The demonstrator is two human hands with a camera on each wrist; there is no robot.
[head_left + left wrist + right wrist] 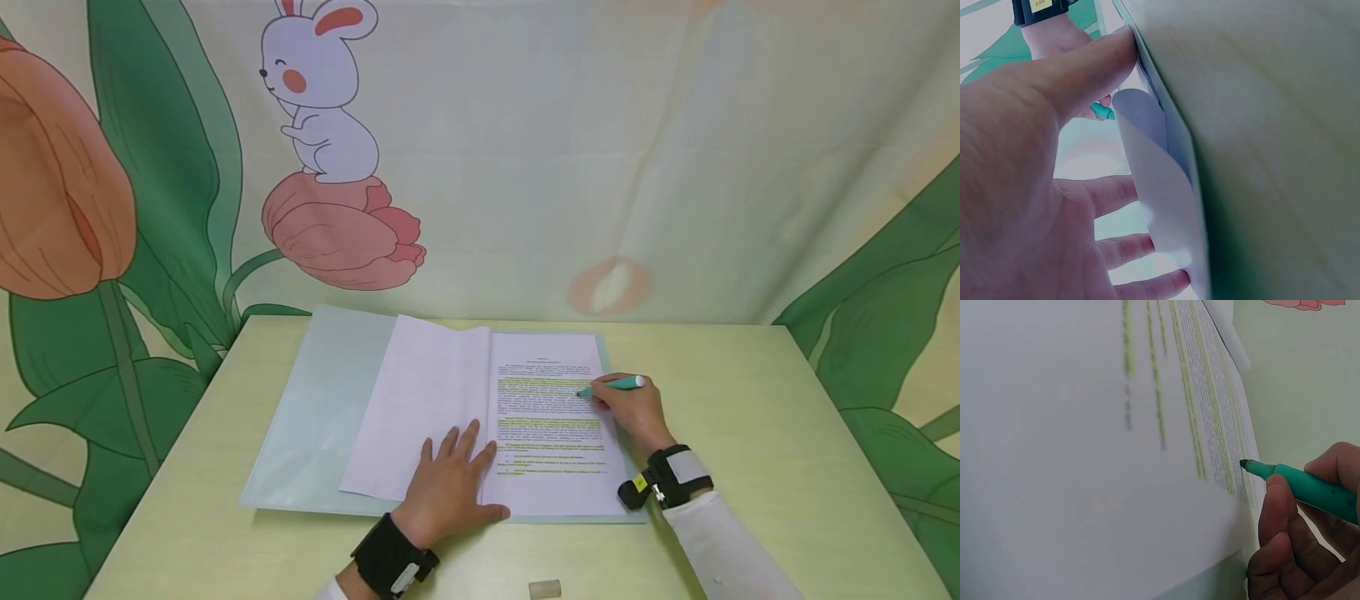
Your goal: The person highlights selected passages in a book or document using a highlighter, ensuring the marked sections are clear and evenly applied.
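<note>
A light blue folder [300,417] lies open with a printed page [551,497] on its right side and a turned blank sheet [427,375] on its left. Several lines of the page are marked yellow-green. My right hand [636,414] pinches a green highlighter [624,382], its dark tip at the text in the upper half of the page. The right wrist view shows the highlighter [1316,489] between thumb and fingers. With fingers spread, my left hand [446,492] rests across the fold between the sheets, its thumb at the page's lower edge.
A small grey-beige block [544,589] lies at the front of the pale wooden table [787,467]. Behind the table hangs a cloth [525,167] printed with a rabbit and tulips. Both wrists wear black straps.
</note>
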